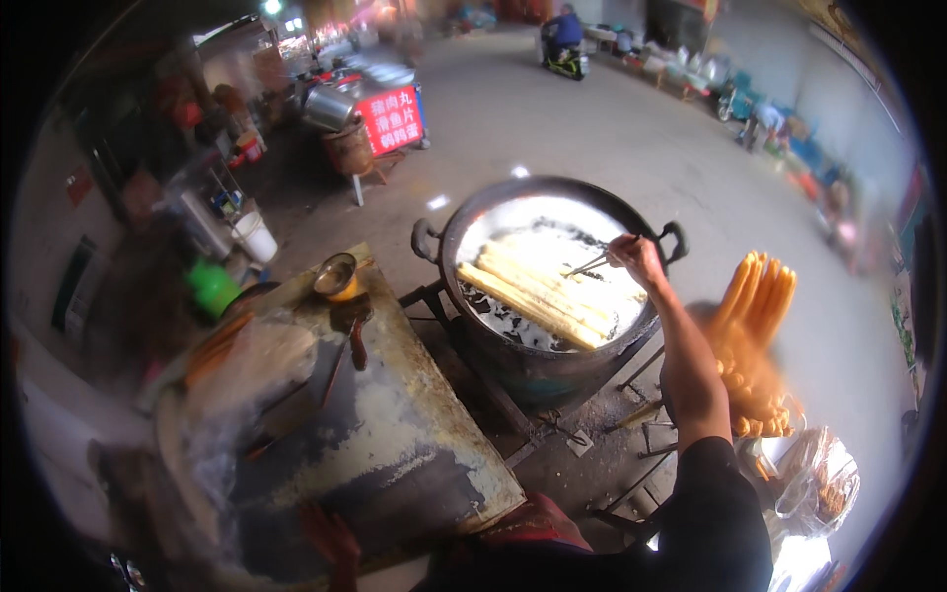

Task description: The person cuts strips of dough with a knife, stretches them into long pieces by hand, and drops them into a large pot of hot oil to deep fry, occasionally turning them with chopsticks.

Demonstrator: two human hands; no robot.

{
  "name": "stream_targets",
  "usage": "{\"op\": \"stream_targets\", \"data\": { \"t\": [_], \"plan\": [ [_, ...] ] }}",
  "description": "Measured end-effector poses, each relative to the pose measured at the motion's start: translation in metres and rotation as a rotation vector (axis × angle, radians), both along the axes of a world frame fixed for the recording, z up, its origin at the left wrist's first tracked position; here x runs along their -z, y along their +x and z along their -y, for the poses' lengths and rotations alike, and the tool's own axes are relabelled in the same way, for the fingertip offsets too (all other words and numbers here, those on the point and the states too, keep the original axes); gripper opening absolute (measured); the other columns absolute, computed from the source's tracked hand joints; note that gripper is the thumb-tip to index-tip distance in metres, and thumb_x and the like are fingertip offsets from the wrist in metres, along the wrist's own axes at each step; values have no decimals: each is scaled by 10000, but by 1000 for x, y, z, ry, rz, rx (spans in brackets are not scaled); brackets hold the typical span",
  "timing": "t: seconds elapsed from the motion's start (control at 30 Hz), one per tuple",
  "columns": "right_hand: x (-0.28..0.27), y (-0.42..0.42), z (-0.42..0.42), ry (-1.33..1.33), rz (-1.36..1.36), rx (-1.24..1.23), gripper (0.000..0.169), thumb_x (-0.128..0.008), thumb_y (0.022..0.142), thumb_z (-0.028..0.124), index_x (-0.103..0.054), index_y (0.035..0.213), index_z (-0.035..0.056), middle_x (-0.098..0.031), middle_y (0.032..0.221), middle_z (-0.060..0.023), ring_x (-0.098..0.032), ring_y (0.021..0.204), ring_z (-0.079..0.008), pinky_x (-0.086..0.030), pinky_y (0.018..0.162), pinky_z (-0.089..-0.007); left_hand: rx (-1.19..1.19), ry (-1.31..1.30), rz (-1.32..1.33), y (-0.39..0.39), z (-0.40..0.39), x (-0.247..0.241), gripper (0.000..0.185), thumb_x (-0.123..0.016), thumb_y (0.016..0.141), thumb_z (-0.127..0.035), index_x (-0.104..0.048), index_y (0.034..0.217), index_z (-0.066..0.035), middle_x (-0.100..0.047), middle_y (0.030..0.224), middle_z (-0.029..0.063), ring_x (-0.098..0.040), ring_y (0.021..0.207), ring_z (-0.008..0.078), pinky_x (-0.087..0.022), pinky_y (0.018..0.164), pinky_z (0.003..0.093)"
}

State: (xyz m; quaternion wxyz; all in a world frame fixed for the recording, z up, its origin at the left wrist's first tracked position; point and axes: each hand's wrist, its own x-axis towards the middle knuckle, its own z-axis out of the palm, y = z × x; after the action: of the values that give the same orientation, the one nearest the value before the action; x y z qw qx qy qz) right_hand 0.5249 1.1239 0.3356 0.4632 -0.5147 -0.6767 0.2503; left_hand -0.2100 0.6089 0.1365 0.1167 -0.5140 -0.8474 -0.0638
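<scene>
My right hand (635,255) grips a pair of long thin chopsticks (588,265) over a large two-handled wok (625,212). Their tips reach down to the bubbling, foaming oil. Several long pale-yellow dough sticks (533,303) float there side by side, slanting across the wok. At the lower left, my left hand (331,534) is dim and blurred; it appears to rest with its fingers apart on the near part of a worn, flour-dusted worktable (399,399), holding nothing.
A metal bowl (335,277) stands at the table's far corner, near a dark-handled tool (359,344). Golden fried dough sticks (755,303) stand bunched right of my forearm, above a clear plastic bag (817,481). A food cart with a red sign (392,118) and a scooter rider (566,41) are farther off.
</scene>
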Motion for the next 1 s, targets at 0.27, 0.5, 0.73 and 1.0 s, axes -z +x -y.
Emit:
{"op": "stream_targets", "data": {
  "t": [0.27,0.5,0.73,1.0],
  "plan": [
    [39,16,-30,196,-26,338,110,-678,983,111,-731,1007,18,-721,822,-47,-684,762,-113,-560,727,-283,3,66,-21,-4,9,11,588,-466,1084,-311,-379,1585,-16,-318,1667,235,-276,1555,403,-202,1271,546],
    [29,18,-51,-57,71,313,134,-681,992,91,-701,902,-6,-672,708,-34,-634,632,-110,-524,591,-257,-107,-62,78,-3,8,-3,611,-493,1068,-288,-355,1597,-15,-278,1685,232,-235,1572,394,-166,1285,533],
    [16,0,-54,217,144,492,101,-704,950,128,-778,970,62,-735,792,-86,-673,699,-152,-554,655,-319,-53,-133,216,16,-20,-20,614,-448,1084,-310,-338,1601,2,-282,1686,220,-219,1578,390,-138,1295,518],
    [5,-44,-38,19,32,312,192,-726,966,188,-773,1011,8,-765,811,-130,-728,723,-155,-567,671,-310,-52,-117,177,12,-10,-10,616,-381,1116,-370,-318,1625,-29,-293,1689,197,-215,1581,375,-115,1301,511]
  ]
}}
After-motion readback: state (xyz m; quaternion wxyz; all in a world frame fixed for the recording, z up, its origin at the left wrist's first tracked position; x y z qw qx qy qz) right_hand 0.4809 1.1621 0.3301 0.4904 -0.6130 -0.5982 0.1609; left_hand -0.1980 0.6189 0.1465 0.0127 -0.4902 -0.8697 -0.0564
